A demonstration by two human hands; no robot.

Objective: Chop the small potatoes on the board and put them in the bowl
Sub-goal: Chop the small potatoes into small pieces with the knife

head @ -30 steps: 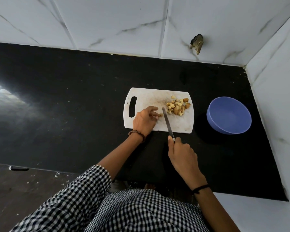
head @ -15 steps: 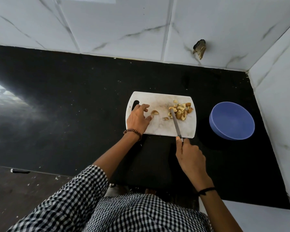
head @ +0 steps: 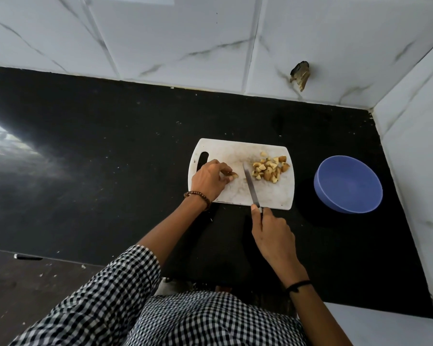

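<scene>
A white cutting board [head: 268,196] lies on the black counter. A pile of chopped potato pieces [head: 269,169] sits on its right half. My left hand [head: 210,179] rests on the board's left half, fingertips pinching a small potato piece [head: 233,175]. My right hand [head: 273,233] grips a knife [head: 251,187] by the handle; its blade lies across the board between the held piece and the pile. A blue bowl [head: 348,184] stands on the counter right of the board, with nothing visible inside.
White tiled walls close the counter [head: 110,146] at the back and the right. A broken patch [head: 300,74] marks the back wall. The counter's front edge runs along the lower left, with floor below.
The knife swept loose pieces right into the pile, then came back left of it. My left hand closed its fingers on the remaining potato piece.
</scene>
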